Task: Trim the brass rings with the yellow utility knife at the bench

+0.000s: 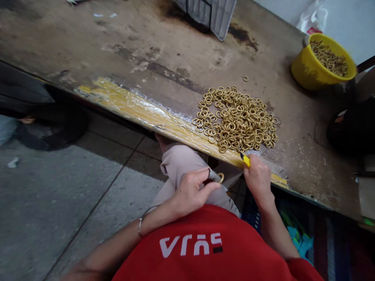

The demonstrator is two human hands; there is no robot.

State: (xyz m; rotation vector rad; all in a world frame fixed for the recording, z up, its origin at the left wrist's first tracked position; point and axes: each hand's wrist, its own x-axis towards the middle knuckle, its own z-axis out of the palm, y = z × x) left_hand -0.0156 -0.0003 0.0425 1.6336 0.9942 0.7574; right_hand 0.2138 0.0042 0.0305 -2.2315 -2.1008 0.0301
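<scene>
Over my lap, my left hand (195, 189) is closed, pinching a single brass-coloured ring (221, 178) at its fingertips. Something dark and grey is wrapped about the fingers near the ring. At the table's front edge my right hand (259, 177) grips a yellow utility knife (246, 160), its dark tip pointing toward the pile. Just beyond the knife a heap of brass-coloured rings (243, 117) lies spread on the table; one loose ring (245, 79) sits apart behind it. The knife and the held ring are apart.
The worn brown table (125, 50) has yellow tape (137, 109) along its front edge. A yellow bucket (304, 68) of rings stands at the back right. A grey ribbed object (222, 17) stands at the back. A dark object (351, 125) is at the right edge.
</scene>
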